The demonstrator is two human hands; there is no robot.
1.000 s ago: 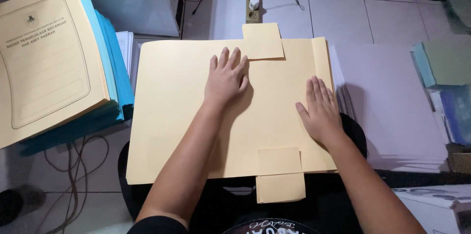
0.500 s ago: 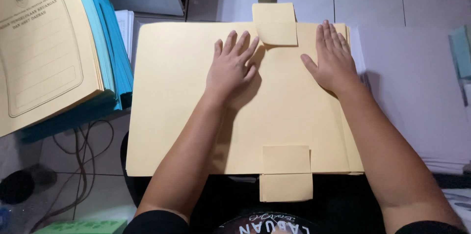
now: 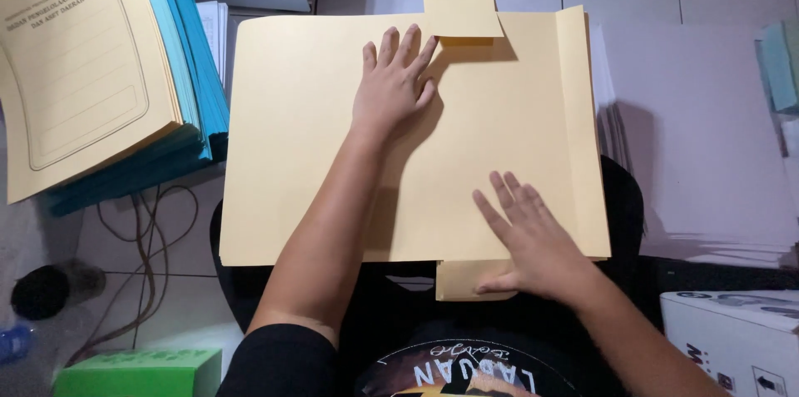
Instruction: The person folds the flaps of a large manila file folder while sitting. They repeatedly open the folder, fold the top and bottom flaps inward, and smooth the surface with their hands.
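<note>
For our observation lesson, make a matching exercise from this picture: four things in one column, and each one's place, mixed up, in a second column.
Things:
1. left hand
2. right hand
3. green box
4. blue folder stack

Places:
A. bottom left corner
B. flat on the tan folder, by its top flap
C. left of the tan folder
D. at the tan folder's near edge, on the bottom flap

Pairs: 1-B, 2-D, 3-A, 4-C

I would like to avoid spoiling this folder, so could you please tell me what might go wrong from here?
1. The right hand covers the near flap; pressing unevenly could crease it crooked.
2. The far flap stands unfolded beside the left hand and might bend.
3. The manila folder overhangs the lap, so it may slip.
</note>
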